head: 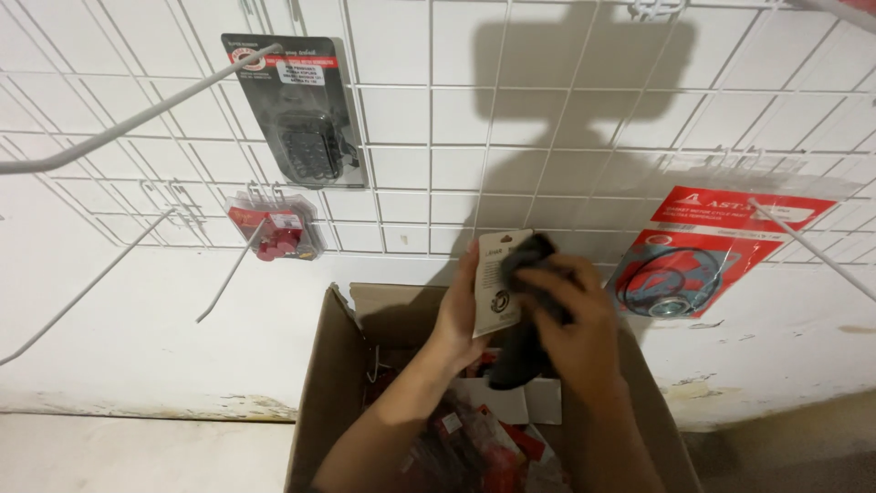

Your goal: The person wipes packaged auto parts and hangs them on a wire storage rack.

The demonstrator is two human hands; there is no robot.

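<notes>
Cardboard box (319,393) lay below your hands. Left hand (461,315) gripped carded package (497,288) by edge; right hand (570,324) wrapped its dark part. Judged light, stiff-backed, slippery.

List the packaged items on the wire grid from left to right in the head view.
Small clear pack of red parts → black carded blister pack → white-backed card held in the left hand and right hand → red pack with a black ring.

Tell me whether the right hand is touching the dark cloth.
Touching: the head view shows the right hand closed around the dark cloth, pressing it against the card package.
</notes>
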